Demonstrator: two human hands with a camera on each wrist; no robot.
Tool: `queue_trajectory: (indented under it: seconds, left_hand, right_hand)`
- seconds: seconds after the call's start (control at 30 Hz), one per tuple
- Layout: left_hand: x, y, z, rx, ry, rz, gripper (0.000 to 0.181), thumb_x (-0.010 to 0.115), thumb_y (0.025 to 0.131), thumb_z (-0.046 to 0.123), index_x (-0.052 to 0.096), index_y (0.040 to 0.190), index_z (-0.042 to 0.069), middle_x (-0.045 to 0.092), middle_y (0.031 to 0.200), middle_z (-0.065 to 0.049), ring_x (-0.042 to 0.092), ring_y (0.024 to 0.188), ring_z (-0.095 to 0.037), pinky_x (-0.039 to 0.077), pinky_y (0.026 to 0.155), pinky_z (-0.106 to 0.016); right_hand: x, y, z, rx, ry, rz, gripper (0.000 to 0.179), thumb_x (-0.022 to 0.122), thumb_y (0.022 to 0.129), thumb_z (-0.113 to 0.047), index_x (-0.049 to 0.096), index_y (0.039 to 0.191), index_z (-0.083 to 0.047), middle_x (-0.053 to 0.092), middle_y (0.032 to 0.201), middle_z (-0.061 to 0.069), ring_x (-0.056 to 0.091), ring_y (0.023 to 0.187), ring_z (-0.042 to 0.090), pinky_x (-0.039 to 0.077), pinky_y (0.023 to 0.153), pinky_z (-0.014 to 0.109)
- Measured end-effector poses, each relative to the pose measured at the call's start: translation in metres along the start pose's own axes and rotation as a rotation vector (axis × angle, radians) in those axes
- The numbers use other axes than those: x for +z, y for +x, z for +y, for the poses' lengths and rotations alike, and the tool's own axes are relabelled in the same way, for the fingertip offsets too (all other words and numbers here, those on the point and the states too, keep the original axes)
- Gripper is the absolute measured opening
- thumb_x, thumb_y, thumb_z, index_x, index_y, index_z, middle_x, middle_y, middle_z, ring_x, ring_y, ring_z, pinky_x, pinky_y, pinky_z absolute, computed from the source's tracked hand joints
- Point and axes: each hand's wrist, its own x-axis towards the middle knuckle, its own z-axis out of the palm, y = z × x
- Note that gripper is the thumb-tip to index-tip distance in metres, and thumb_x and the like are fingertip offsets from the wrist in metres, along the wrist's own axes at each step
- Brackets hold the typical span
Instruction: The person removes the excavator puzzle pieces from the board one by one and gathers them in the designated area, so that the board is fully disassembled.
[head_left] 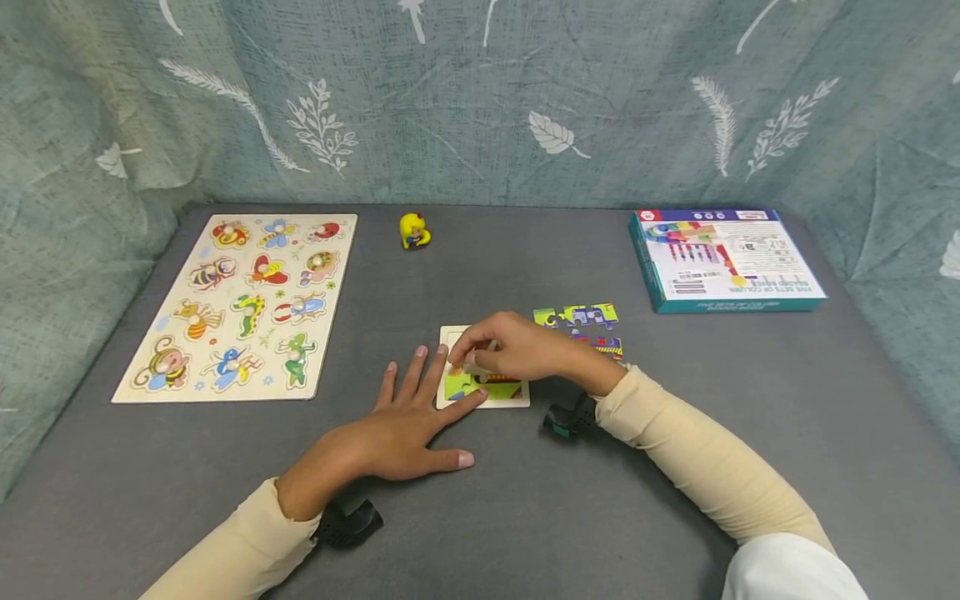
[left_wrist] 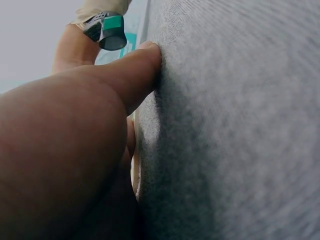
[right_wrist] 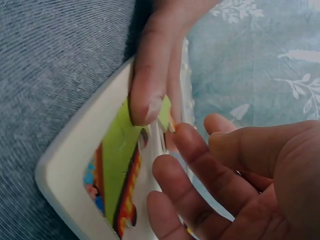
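My left hand (head_left: 408, 429) lies spread on the table, its index fingertip resting on the lower edge of a small wooden puzzle board (head_left: 523, 395). Its other long fingers reach along the board's left side. Bent over the same board, my right hand (head_left: 517, 346) touches a puzzle piece with an orange patch (head_left: 455, 370) with its fingertips at the left part. Green pieces with a red-and-yellow strip (right_wrist: 120, 165) sit in the board's lower half. In the right wrist view, the right thumb (right_wrist: 235, 147) stays off the board, and pale bare recess shows beside the pieces.
Loose puzzle pieces (head_left: 588, 317) lie right of the board, partly behind the right forearm. A large insect puzzle board (head_left: 258, 354) lies at left. Toward the back are a small yellow toy figure (head_left: 413, 231) and a flat teal box (head_left: 731, 267). A patterned curtain (head_left: 480, 125) hangs behind the table.
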Motion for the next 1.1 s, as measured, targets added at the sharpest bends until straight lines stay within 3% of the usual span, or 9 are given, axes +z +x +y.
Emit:
queue_trajectory:
  seconds: [0.03,0.27,0.5,0.77,1.1]
  left_hand:
    - [0.0,0.0,0.0,0.001,0.0,0.001,0.077,0.049,0.09,0.068,0.022,0.155,0.037,-0.028,0.156,-0.011,-0.032,0.138,-0.033,-0.016,0.104,-0.064]
    - [0.001,0.001,-0.001,0.013,-0.006,0.012,0.077,0.049,0.09,0.067,0.022,0.155,0.036,-0.028,0.157,-0.01,-0.032,0.138,-0.033,-0.016,0.104,-0.064]
    - [0.001,0.0,-0.002,0.027,-0.028,0.005,0.076,0.05,0.09,0.067,0.023,0.155,0.035,-0.025,0.158,-0.011,-0.032,0.138,-0.034,-0.017,0.103,-0.065]
    - [0.002,-0.001,-0.002,0.029,-0.024,0.015,0.076,0.049,0.091,0.067,0.024,0.155,0.034,-0.02,0.159,-0.013,-0.031,0.138,-0.035,-0.016,0.103,-0.065]
    - [0.003,-0.002,-0.002,0.035,-0.009,0.038,0.076,0.049,0.091,0.067,0.025,0.154,0.034,-0.023,0.159,-0.008,-0.03,0.139,-0.036,-0.014,0.103,-0.066]
  right_hand:
    - [0.001,0.0,0.0,-0.001,-0.001,0.005,0.025,0.05,0.096,0.004,0.07,0.109,0.0,0.071,0.105,0.005,0.064,0.097,0.013,0.049,0.084,0.028]
    - [0.003,0.001,0.0,-0.007,0.061,0.025,0.018,0.056,0.097,-0.002,0.07,0.109,0.001,0.069,0.1,0.007,0.057,0.069,0.013,0.048,0.067,0.027]
    - [0.007,0.004,-0.002,0.029,0.067,0.024,0.019,0.059,0.095,0.001,0.069,0.111,0.0,0.069,0.105,0.009,0.062,0.069,0.015,0.048,0.062,0.026]
    - [0.01,0.009,-0.002,0.007,0.056,-0.002,0.017,0.06,0.095,0.0,0.069,0.109,0.001,0.069,0.095,0.005,0.064,0.085,0.009,0.052,0.077,0.026]
    - [0.012,0.013,-0.004,0.009,0.021,-0.099,0.02,0.06,0.091,0.005,0.071,0.107,0.001,0.071,0.098,0.004,0.064,0.081,0.007,0.051,0.072,0.024]
